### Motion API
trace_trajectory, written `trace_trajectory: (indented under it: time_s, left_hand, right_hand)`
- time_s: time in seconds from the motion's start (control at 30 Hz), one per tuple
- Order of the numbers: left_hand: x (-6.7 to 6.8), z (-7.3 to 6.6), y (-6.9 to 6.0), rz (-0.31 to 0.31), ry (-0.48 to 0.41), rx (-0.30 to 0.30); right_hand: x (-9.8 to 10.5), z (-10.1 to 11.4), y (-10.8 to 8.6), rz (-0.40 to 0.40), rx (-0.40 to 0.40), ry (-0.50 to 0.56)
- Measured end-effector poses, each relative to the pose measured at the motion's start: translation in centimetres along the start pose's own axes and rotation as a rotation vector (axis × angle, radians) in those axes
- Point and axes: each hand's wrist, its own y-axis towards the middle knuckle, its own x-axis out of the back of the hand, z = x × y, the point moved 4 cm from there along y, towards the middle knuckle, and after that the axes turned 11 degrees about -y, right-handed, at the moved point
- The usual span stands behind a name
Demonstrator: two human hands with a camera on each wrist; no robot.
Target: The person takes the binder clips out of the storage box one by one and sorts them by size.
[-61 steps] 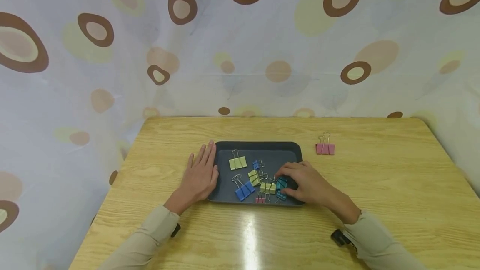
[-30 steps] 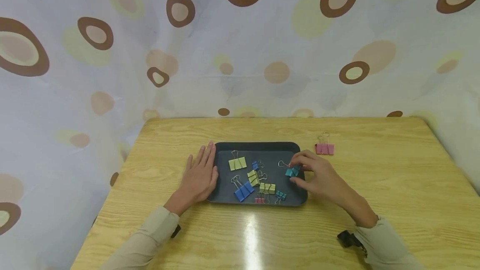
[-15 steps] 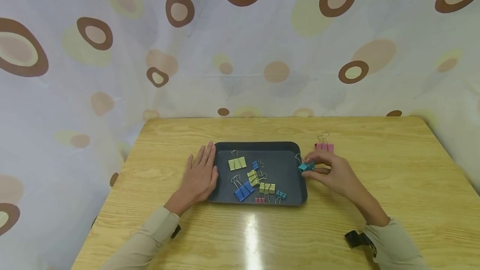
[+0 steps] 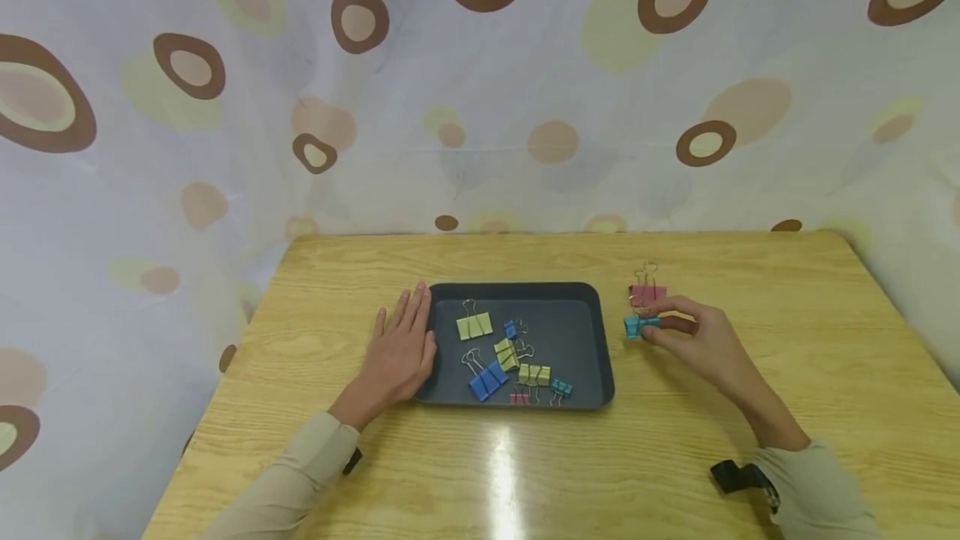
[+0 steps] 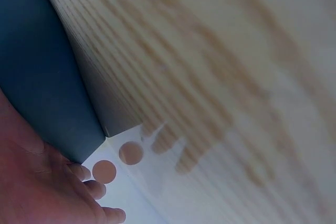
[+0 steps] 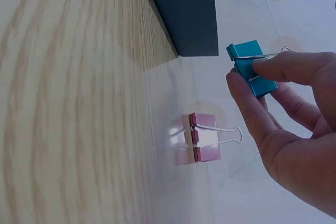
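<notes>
Between thumb and fingers, my right hand [image 4: 693, 340] pinches a teal binder clip [image 6: 254, 66], held over the table to the right of the tray. Just beyond it on the table is a pink binder clip [image 4: 647, 296], its wire handles pointing away; the right wrist view shows this pink clip [image 6: 206, 137] apart from the hand. My left hand [image 4: 397, 352] rests with straight fingers against the left side of the dark tray [image 4: 577, 293]. Inside the tray lie a large yellow clip [image 4: 475, 326], a large blue clip [image 4: 488, 381], a small teal clip [image 4: 561, 388] and several others.
More clips in the tray are a small blue one [image 4: 512, 329], two yellow ones and a small pink one [image 4: 519, 398] near the front rim. The wooden table [image 4: 787, 315] runs back to a patterned cloth [image 4: 555, 65].
My right hand has taken the teal binder clip from the tray's right part and carried it right, over the rim, to near the pink clip. The left hand stays in place.
</notes>
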Motion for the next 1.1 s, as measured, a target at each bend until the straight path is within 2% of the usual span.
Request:
trace_trajectory:
  time_s: [0.17, 0.27, 0.5, 0.6, 0.9, 1.1]
  left_hand:
    - [0.0, -0.1, -0.1, -0.006, 0.002, 0.003]
    - [-0.1, 0.0, 0.0, -0.002, 0.013, 0.008]
    - [0.0, 0.0, 0.3, 0.0, 0.017, 0.004]
    - [0.0, -0.1, 0.4, -0.002, 0.023, 0.0]
    - [0.2, -0.1, 0.1, 0.017, 0.006, 0.012]
    - [-0.1, 0.0, 0.1, 0.003, 0.013, 0.006]
  right_hand:
    - [0.6, -0.7, 0.0, -0.079, 0.03, -0.138]
    - [0.8, -1.1, -0.1, -0.098, 0.028, -0.166]
    - [1.1, -2.4, -0.4, -0.04, -0.068, -0.216]
    - [1.1, -3.0, -0.4, -0.012, -0.085, -0.232]
    - [1.1, -3.7, 0.1, 0.014, -0.056, -0.288]
    - [1.1, -3.9, 0.6, 0.046, -0.027, -0.319]
